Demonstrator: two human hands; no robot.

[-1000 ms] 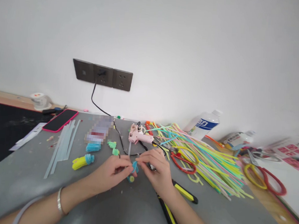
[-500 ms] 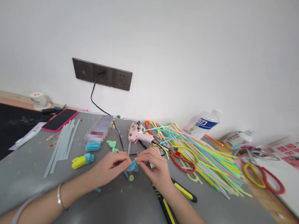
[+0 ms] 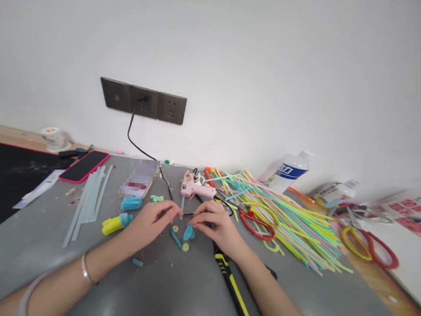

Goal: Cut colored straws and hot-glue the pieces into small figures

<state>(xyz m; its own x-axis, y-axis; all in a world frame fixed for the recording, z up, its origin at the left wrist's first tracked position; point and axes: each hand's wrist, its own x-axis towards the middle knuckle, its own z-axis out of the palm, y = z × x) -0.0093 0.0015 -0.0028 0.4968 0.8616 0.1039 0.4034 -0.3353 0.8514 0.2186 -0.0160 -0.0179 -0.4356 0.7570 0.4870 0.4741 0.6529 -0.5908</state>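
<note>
My right hand (image 3: 215, 223) pinches a small blue pipe-cleaner loop (image 3: 189, 233) between thumb and fingertips; the loop hangs below them. Up and to the left, apart from the loop, is my left hand (image 3: 158, 217), its fingers loosely curved with nothing visible in them. Between and below the hands lie a short blue stem (image 3: 177, 238) and a small yellow-green coil (image 3: 185, 247), with another coil (image 3: 175, 228) by the stem's upper end. Beyond the fingertips rests a pink glue gun (image 3: 196, 189), a clear glue stick projecting from it.
Pliers with black-yellow handles (image 3: 235, 293) lie beside my right forearm. Red-yellow scissors (image 3: 260, 224) and many pipe cleaners (image 3: 293, 219) spread to the right, before a white bottle (image 3: 288, 172). Leftward are glue sticks (image 3: 88, 199), a pink-edged phone (image 3: 85, 165) and a yellow-blue pipe-cleaner piece (image 3: 114, 224).
My left hand has drawn up and left, off the blue loop, uncovering a second coil. The loop stays in my right hand. The view has shifted slightly.
</note>
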